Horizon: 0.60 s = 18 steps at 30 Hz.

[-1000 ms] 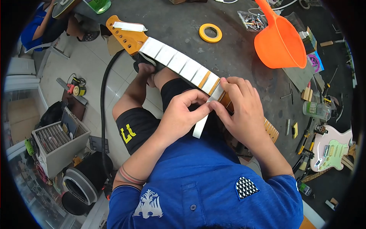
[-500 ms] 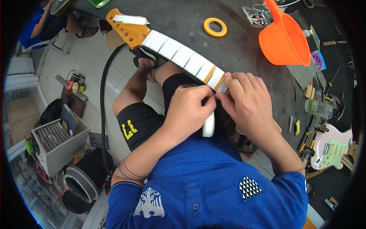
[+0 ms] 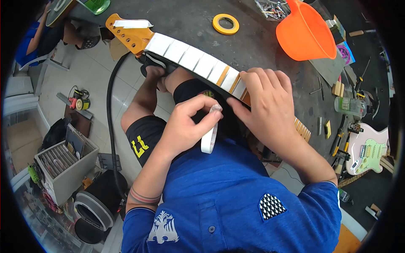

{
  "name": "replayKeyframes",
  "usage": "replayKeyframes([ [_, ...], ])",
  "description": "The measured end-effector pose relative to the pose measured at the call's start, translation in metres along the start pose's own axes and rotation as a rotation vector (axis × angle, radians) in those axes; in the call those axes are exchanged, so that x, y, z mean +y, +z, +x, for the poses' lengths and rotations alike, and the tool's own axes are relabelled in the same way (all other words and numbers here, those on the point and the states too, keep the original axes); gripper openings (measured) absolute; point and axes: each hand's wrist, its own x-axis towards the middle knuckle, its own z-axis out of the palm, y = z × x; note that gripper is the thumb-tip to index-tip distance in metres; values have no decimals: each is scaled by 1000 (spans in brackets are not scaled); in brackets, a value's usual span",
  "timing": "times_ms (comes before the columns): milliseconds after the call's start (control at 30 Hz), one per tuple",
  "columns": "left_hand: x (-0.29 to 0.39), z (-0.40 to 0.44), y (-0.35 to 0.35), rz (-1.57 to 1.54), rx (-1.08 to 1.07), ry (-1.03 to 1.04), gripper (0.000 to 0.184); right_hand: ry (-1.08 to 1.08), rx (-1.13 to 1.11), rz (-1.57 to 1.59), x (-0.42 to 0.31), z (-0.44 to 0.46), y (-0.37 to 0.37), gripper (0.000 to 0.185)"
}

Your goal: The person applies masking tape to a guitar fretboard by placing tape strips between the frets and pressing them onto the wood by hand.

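A guitar neck (image 3: 190, 58) with an orange headstock lies slanting over my lap, its fretboard mostly covered by white strips between the frets. Pinched between thumb and fingers of my left hand (image 3: 185, 122) is a curled strip of white tape (image 3: 208, 140), held off the neck. My right hand (image 3: 268, 101) grips the neck further down, fingers on its far edge and thumb near its close side. Bare orange wood shows in narrow bands beside that hand. Another white strip (image 3: 133, 24) lies on the headstock.
A yellow tape roll (image 3: 225, 24) and an orange scoop (image 3: 304, 33) are on the dark table. Bottle (image 3: 350, 106), tools and a pale pink guitar body (image 3: 368, 149) lie at the right. Another person (image 3: 33, 40) sits at upper left. A hose (image 3: 111, 109) runs along the floor.
My left hand has moved left, away from the neck, with the tape strip. My right hand remains at the neck, its thumb now apart from my left hand.
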Motion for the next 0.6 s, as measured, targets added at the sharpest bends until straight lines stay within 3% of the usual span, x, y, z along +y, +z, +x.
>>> replayKeyframes([
  [67,-3,-6,-2,8,-7,165,14,14,18,111,-4,-4,-15,53],
  [167,10,-1,-4,252,-101,424,41,107,-82,487,-4,-22,-31,56],
  [267,28,2,5,404,-136,516,55,319,-467,897,-7,-24,-45,47],
  [400,35,8,19,438,-145,605,69,562,-621,1226,7,-31,-41,28],
  [433,33,11,20,440,-151,631,73,487,-650,1211,15,-29,-44,20],
  [533,49,14,21,447,-200,545,71,562,-646,1397,28,-29,-47,17],
  [600,60,12,26,303,-167,336,63,631,-623,1431,39,-18,-56,16],
])
